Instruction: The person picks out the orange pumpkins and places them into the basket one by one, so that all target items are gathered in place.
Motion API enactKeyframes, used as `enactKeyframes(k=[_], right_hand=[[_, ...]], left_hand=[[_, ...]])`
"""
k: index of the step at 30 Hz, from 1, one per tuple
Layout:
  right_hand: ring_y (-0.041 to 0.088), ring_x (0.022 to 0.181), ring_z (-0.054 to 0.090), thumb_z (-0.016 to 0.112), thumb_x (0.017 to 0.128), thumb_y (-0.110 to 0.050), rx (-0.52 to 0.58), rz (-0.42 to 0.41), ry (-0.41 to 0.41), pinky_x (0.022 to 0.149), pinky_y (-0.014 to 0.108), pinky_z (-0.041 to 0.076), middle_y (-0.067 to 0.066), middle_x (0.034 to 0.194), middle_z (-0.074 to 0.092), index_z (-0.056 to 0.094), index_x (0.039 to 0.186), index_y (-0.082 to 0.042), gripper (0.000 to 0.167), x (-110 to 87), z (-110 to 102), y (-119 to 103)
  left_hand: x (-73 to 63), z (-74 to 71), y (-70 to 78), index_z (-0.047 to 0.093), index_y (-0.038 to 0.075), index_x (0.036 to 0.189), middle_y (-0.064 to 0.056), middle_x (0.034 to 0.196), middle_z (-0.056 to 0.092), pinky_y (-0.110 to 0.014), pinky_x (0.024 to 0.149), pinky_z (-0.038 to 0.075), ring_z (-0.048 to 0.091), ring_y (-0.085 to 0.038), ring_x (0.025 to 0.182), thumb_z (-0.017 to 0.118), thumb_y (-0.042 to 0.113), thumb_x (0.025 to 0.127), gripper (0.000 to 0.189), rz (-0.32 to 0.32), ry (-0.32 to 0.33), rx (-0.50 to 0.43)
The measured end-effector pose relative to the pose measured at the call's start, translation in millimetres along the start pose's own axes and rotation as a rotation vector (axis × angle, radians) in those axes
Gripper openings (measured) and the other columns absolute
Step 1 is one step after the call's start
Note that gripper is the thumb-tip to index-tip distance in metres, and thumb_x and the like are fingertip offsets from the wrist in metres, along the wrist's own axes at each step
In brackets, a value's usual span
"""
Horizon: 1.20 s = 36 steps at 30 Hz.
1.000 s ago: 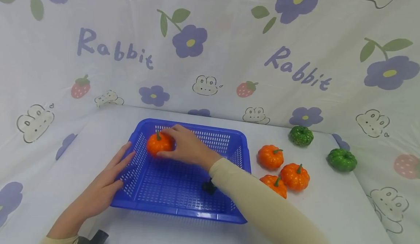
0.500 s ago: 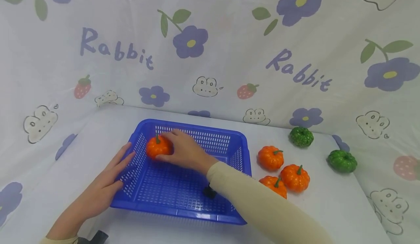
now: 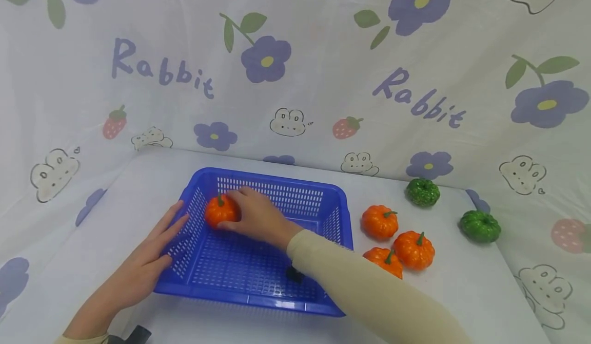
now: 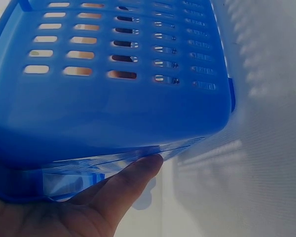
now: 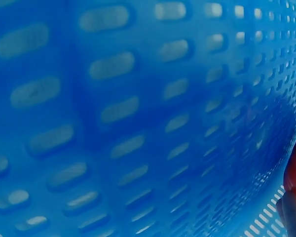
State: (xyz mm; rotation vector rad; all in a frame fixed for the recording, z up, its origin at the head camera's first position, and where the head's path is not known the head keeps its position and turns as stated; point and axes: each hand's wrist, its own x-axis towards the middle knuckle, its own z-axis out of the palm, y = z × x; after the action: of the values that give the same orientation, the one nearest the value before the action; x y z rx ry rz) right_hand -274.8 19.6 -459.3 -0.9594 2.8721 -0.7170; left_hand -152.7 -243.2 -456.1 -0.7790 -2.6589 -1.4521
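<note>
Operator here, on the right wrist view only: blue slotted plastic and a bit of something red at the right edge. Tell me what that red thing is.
Observer: From the head view, it's an orange pumpkin with a green stem, gripped by the right hand inside the blue basket.
Operator: Now give me the left hand.
Observer: It is at the basket's left side, bare, with its fingers extended; the head view shows this.
</note>
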Motion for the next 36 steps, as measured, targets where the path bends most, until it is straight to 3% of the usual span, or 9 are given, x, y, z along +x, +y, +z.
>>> enactKeyframes(k=[5,13,18,21,23,27,31,33,36], right_hand=[[0.015,0.108,0.064,0.084,0.092,-0.054,-0.015,0.000,-0.005,0.098,0.031,0.059,0.001,0.126,0.066,0.063,0.149,-0.017,0.071,0.0,1,1],[0.018,0.114,0.065,0.084,0.091,-0.057,-0.025,0.023,-0.026,0.100,0.035,0.059,0.003,0.133,0.067,0.062,0.151,-0.017,0.076,1.9,-2,0],[0.019,0.116,0.064,0.084,0.091,-0.058,-0.016,0.019,-0.031,0.102,0.036,0.058,0.004,0.134,0.068,0.062,0.151,-0.016,0.076,3.3,-6,0],[0.022,0.128,0.062,0.083,0.090,-0.061,-0.011,0.041,-0.037,0.109,0.040,0.054,0.004,0.143,0.066,0.059,0.155,-0.017,0.082,3.8,-10,2],[0.025,0.137,0.058,0.083,0.090,-0.062,-0.016,0.061,-0.039,0.116,0.044,0.048,0.005,0.150,0.063,0.056,0.158,-0.017,0.086,3.9,-14,2],[0.030,0.148,0.051,0.082,0.090,-0.062,-0.031,0.091,-0.045,0.122,0.048,0.040,0.009,0.160,0.056,0.052,0.162,-0.017,0.090,2.8,-23,0],[0.028,0.142,0.055,0.081,0.090,-0.064,-0.032,0.079,-0.034,0.119,0.046,0.045,0.009,0.156,0.059,0.052,0.162,-0.016,0.091,1.8,-32,-3],[0.028,0.139,0.057,0.082,0.090,-0.063,-0.027,0.070,-0.009,0.117,0.046,0.047,0.008,0.154,0.061,0.053,0.161,-0.015,0.091,0.8,-38,-5],[0.028,0.137,0.059,0.083,0.090,-0.061,-0.010,0.060,0.030,0.115,0.047,0.049,0.008,0.151,0.062,0.054,0.160,-0.014,0.089,-1.7,-49,-8]], left_hand=[[1.0,-0.6,0.5,0.031,0.002,0.170,-0.014,0.181,0.006,-0.003,0.112,0.011,0.008,-0.052,0.161,0.048,-0.015,0.095,0.078,-0.008,-0.006,-0.009],[1.5,-0.3,0.2,0.031,0.001,0.169,-0.015,0.181,0.007,-0.004,0.112,0.012,0.008,-0.052,0.161,0.048,-0.015,0.095,0.078,0.004,-0.002,-0.006],[2.1,-0.3,0.7,0.031,0.001,0.169,-0.015,0.181,0.007,-0.004,0.113,0.011,0.007,-0.043,0.163,0.048,-0.015,0.095,0.078,0.018,0.002,0.011],[2.6,0.4,0.8,0.032,0.000,0.169,-0.015,0.181,0.008,-0.004,0.115,0.011,0.006,-0.035,0.164,0.049,-0.015,0.094,0.078,0.028,0.000,0.020],[3.5,0.8,1.2,0.033,0.000,0.169,-0.016,0.181,0.008,-0.005,0.115,0.011,0.007,-0.036,0.164,0.049,-0.015,0.094,0.078,0.030,-0.006,0.024],[4.8,-0.1,3.2,0.030,0.001,0.170,-0.014,0.182,0.004,-0.005,0.115,0.009,0.006,-0.046,0.164,0.049,-0.012,0.096,0.077,-0.008,-0.030,0.035],[4.4,-2.9,6.4,0.027,0.002,0.171,-0.009,0.182,-0.001,-0.006,0.114,0.006,0.004,-0.046,0.164,0.050,-0.010,0.098,0.077,-0.072,-0.056,0.079],[3.9,-4.4,8.0,0.026,0.003,0.171,-0.007,0.183,-0.003,-0.014,0.121,0.007,0.004,-0.045,0.165,0.050,-0.008,0.099,0.077,-0.099,-0.075,0.116],[3.4,-6.3,9.7,0.023,0.003,0.172,-0.007,0.182,-0.006,-0.043,0.129,0.015,0.005,-0.045,0.164,0.051,-0.006,0.101,0.076,-0.132,-0.109,0.163]])
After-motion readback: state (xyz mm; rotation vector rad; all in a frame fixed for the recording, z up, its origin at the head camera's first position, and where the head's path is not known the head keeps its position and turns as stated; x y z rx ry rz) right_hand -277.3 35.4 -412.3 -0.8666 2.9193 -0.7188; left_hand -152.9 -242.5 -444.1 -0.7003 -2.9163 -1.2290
